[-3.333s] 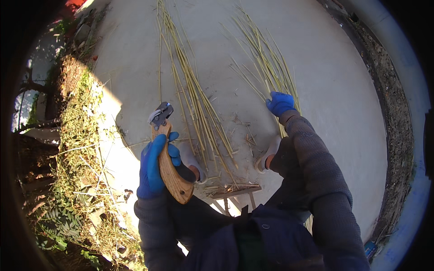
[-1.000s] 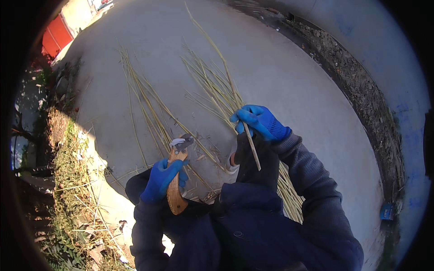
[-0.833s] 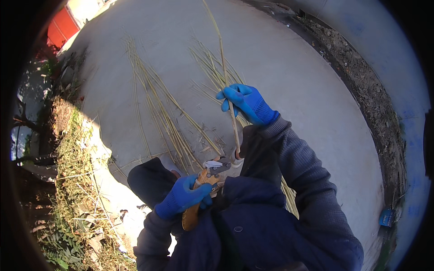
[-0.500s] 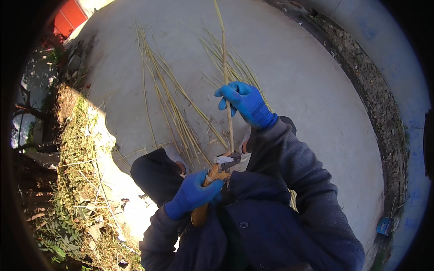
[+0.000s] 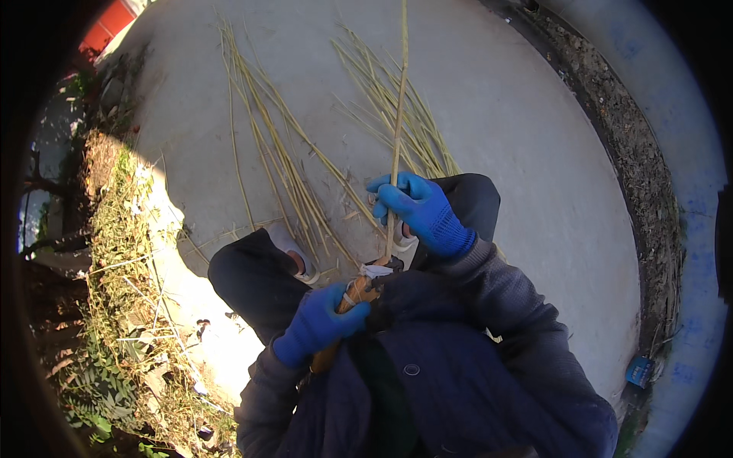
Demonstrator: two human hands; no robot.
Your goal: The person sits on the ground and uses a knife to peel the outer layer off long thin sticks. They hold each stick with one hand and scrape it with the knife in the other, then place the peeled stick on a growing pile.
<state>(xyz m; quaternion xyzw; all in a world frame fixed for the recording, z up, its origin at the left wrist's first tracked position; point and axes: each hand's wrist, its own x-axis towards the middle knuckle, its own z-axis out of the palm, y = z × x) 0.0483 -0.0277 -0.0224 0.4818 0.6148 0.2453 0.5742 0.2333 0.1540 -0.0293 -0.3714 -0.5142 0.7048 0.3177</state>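
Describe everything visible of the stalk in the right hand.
The stalk is long, thin and nearly straight, yellowish above and browner below, woody-looking. It runs up the view, leaning slightly, past the upper edge. The gloved right hand pinches it near its lower end, which is at the head of the wooden-handled tool; whether they touch is unclear.

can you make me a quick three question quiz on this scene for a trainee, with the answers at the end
1. Which hand holds the wooden-handled cutting tool?
2. True or false: the right hand is open and holds nothing.
3. Fill in the missing word: both hands wear ____ gloves.

Key:
1. The left hand.
2. False; it holds a long stalk between its fingers.
3. Blue.
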